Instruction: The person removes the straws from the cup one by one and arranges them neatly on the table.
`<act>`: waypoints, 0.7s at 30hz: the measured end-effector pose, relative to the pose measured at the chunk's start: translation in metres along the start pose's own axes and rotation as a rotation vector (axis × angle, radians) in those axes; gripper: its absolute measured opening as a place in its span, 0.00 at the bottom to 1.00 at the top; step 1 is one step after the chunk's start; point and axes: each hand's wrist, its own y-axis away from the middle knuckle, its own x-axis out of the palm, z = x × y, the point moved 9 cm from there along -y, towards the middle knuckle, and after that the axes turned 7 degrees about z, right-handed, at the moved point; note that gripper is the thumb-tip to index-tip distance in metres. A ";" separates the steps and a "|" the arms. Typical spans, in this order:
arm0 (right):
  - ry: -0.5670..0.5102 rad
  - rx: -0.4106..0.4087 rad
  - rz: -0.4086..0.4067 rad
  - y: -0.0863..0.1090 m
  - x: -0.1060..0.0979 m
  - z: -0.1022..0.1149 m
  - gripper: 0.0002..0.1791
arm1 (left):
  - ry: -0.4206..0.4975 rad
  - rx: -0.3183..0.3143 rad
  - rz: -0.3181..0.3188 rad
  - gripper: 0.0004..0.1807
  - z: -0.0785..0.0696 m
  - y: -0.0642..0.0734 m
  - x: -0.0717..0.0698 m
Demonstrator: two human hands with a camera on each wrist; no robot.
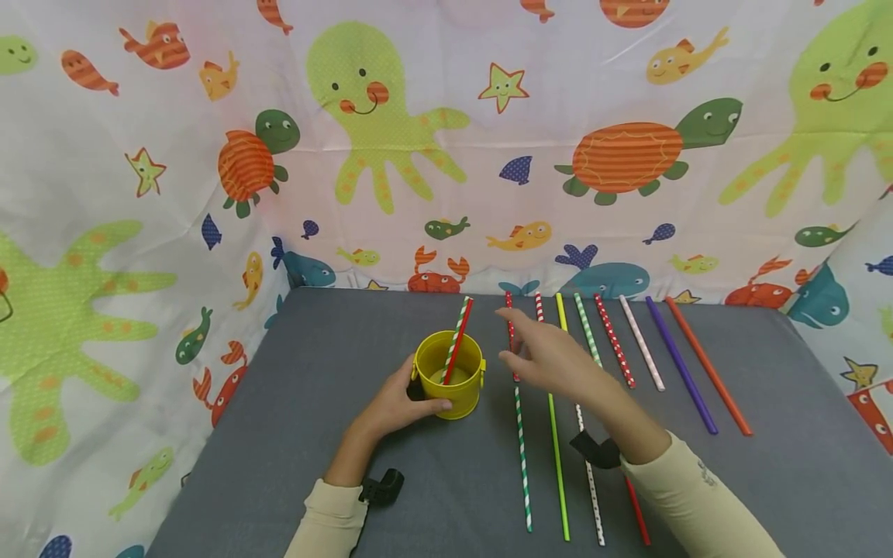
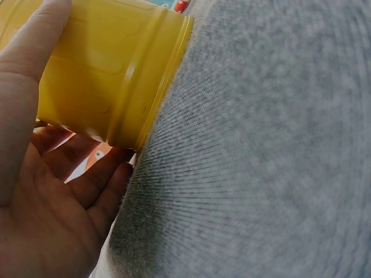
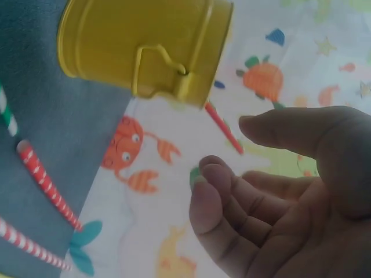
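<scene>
My left hand [image 1: 398, 401] holds a small yellow bucket [image 1: 460, 401] on the dark tabletop, its thumb along the front wall. In the left wrist view the fingers reach round the far side of the bucket [image 2: 116, 69]. Leaning inside it are a green-and-white striped straw [image 1: 455, 335] and a red straw [image 1: 460, 341]. To the right, my right hand [image 1: 551, 353] hovers over the straw rows, thumb and fingers apart. Nothing shows between those fingers in the right wrist view, where the hand [image 3: 272, 214] is near the bucket [image 3: 139, 40]. Below it lies a red straw with white dots [image 1: 510, 329].
Several paper straws lie in a back row, among them a purple straw [image 1: 680, 364] and an orange straw [image 1: 708, 364]. A nearer row includes a green striped straw [image 1: 522, 465] and a lime straw [image 1: 558, 473]. A sea-animal curtain [image 1: 446, 70] stands behind the table.
</scene>
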 end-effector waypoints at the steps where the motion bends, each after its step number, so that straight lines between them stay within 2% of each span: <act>1: 0.006 -0.010 0.003 -0.005 0.002 0.004 0.37 | -0.001 0.000 -0.009 0.49 0.007 -0.001 0.000; 2: 0.009 -0.022 0.005 -0.010 0.004 0.007 0.38 | -0.003 0.000 -0.014 0.49 0.013 -0.002 0.001; 9: -0.027 -0.014 0.021 -0.033 0.014 0.019 0.43 | -0.024 0.005 -0.009 0.48 0.014 -0.002 0.002; 21: -0.044 0.002 0.030 -0.042 0.017 0.021 0.41 | -0.019 0.010 0.001 0.49 0.010 -0.002 0.000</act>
